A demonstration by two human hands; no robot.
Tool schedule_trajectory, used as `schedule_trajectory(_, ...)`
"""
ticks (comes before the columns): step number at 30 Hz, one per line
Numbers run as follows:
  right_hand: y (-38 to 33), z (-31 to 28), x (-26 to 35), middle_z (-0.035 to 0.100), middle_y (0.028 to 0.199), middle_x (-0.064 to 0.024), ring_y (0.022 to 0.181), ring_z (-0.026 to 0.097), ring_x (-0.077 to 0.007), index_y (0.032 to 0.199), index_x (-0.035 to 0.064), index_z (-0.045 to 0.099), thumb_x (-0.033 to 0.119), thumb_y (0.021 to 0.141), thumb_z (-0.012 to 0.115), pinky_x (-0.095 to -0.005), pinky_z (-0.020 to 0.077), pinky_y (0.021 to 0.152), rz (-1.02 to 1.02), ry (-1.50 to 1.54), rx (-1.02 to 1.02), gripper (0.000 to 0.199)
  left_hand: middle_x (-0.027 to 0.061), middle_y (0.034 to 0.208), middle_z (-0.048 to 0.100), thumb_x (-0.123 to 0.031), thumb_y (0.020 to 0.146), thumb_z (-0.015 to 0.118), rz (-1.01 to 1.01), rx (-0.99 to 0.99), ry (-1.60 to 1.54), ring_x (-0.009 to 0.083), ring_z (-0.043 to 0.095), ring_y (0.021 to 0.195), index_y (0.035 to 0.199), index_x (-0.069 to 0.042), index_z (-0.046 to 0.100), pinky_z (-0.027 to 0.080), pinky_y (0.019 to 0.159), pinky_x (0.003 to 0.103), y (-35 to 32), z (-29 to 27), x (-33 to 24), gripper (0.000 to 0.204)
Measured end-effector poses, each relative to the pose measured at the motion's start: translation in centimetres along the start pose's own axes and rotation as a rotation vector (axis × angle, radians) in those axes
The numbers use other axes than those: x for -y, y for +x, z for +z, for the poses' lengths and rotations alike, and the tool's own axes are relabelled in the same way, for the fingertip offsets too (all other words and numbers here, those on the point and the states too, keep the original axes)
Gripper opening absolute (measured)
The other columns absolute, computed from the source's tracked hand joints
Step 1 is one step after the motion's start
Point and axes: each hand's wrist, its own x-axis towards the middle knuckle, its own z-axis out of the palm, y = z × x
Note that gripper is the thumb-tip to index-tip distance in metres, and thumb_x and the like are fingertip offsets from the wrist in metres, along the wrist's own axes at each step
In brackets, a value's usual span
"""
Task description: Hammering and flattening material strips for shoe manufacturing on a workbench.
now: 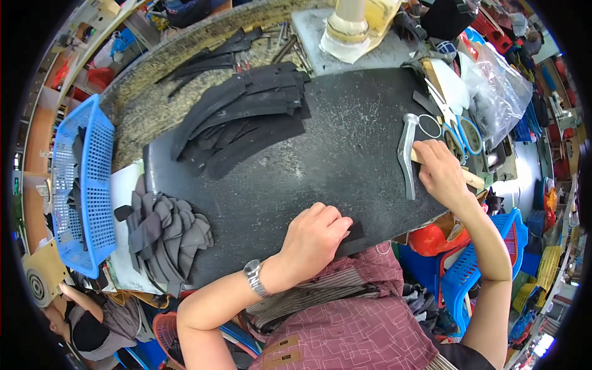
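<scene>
My right hand [441,171] is closed round the wooden handle of a hammer [407,157]. Its long grey metal head is over the right part of the black work mat [296,166]. Near the front edge of the mat, my left hand [314,237] has its fingers curled in, with a small black strip [354,233] showing beside the thumb. How far the fingers grip this strip is hidden. Further back lies a fanned stack of curved black pieces [246,105]. A pile of smaller dark grey pieces [169,231] rests at the left corner.
Blue-handled scissors [459,126] lie at the right beside a clear plastic bag [493,89]. A blue basket [92,185] stands left; another blue basket [459,280] is low on the right. A pale cylinder [348,28] rises at the back. Another person [105,320] sits at lower left.
</scene>
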Motion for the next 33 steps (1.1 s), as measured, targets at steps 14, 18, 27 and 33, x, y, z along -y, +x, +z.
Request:
schedule_trajectory(14,-1.8,-2.8,6.3,0.042,0.069,-0.0019,0.059,0.053,-0.0137,0.098,0.0041,0.054,0.015,0.068,0.058,-0.0289,0.0454,0.044,-0.354,0.288,0.519,0.032,0.0076,0.089,0.058,-0.011,0.073,0.062,0.351,0.064,0.319,0.0201,0.054,0.077,0.1,0.001,0.066,0.043,0.058,0.028,-0.2,-0.1,0.5,0.03)
schedule_trajectory(18,-0.4,-4.0,6.0,0.041,0.066,-0.0015,0.054,0.053,-0.0145,0.095,0.0041,0.054,0.016,0.067,0.06,-0.0295,0.0446,0.043,-0.244,0.357,0.496,0.031,0.0107,0.093,0.059,-0.014,0.076,0.055,0.455,0.094,0.55,0.0203,0.052,0.082,0.103,0.005,0.065,0.043,0.063,0.026,-0.8,0.2,0.4,0.035)
schedule_trajectory(27,0.2,-2.6,6.3,0.041,0.064,-0.001,0.051,0.051,-0.0132,0.092,0.0047,0.053,0.017,0.065,0.059,-0.0277,0.0427,0.042,-0.358,0.244,0.489,0.03,0.0107,0.095,0.059,-0.011,0.077,0.059,0.48,0.103,0.598,0.0201,0.055,0.081,0.1,0.002,0.066,0.046,0.063,0.028,-0.8,0.1,0.3,0.028)
schedule_trajectory(33,0.6,-2.5,6.2,0.04,0.063,-0.0003,0.048,0.048,-0.0119,0.083,0.0069,0.051,0.017,0.065,0.058,-0.0275,0.0406,0.04,-0.402,0.213,0.42,0.022,0.0133,0.097,0.06,-0.015,0.074,0.054,0.423,0.118,0.506,0.0228,0.054,0.086,0.101,0.008,0.064,0.048,0.073,0.031,-1.6,-0.4,0.4,0.037)
